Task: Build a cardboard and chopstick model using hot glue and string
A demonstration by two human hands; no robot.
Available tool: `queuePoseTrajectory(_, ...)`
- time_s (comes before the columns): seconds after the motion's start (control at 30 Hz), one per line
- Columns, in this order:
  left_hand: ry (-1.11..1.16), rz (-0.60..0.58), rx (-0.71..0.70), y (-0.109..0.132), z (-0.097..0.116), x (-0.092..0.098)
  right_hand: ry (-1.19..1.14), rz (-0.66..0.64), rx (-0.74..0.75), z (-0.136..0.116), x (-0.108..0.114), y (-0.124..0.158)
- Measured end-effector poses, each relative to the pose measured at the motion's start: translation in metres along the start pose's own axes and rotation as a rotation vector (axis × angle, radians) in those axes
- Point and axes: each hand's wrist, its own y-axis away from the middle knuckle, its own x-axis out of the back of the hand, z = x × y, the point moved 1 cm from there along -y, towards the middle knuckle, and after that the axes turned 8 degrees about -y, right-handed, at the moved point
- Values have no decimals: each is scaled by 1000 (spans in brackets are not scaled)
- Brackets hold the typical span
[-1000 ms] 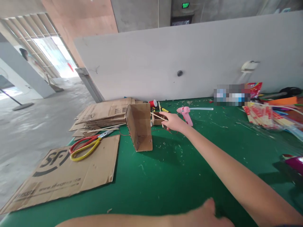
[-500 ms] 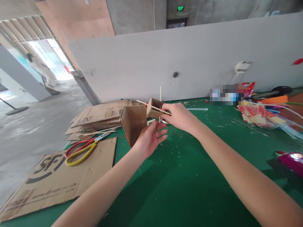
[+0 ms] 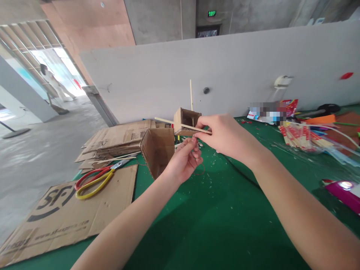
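My right hand grips a small open cardboard box by its right side, thumb and fingers closed on it. A thin wooden stick rises upright through the box. Another light stick runs slantwise across its front, its end by my right fingertips. Just below the box, my left hand is closed in a pinch; what sits between its fingertips is hidden. A larger folded cardboard piece stands left of both hands, behind my left wrist.
Scissors with red and yellow handles lie on flat cardboard at left. A cardboard stack is behind. Flat wooden sticks, packets and a purple object lie right on the green table. A person stands far left.
My left hand's loosely spread fingers have closed into a pinch under the small box. My right hand has moved slightly right, still holding the box. A dark cord now shows below my right hand.
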Motion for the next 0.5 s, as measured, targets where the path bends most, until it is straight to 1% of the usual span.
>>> queuePoseTrajectory(0.07,-70,-39,-12,2,0,1,-43,-15,-4,0,2,1)
queuePoseTrajectory(0.13,-193,-52,-54,4,0,4,-59,-35,-7,0,5,2)
queuePoseTrajectory(0.23,-462,-55,-140,9,4,8,6,-53,-38,-1,14,3)
queuePoseTrajectory(0.3,-589,-60,-178,12,8,11,65,-43,-55,-2,23,4)
queuePoseTrajectory(0.4,-613,-39,-206,17,16,12,109,-53,-63,-4,36,6)
queuePoseTrajectory(0.5,-619,7,-238,20,20,9,141,-79,-81,-6,41,7)
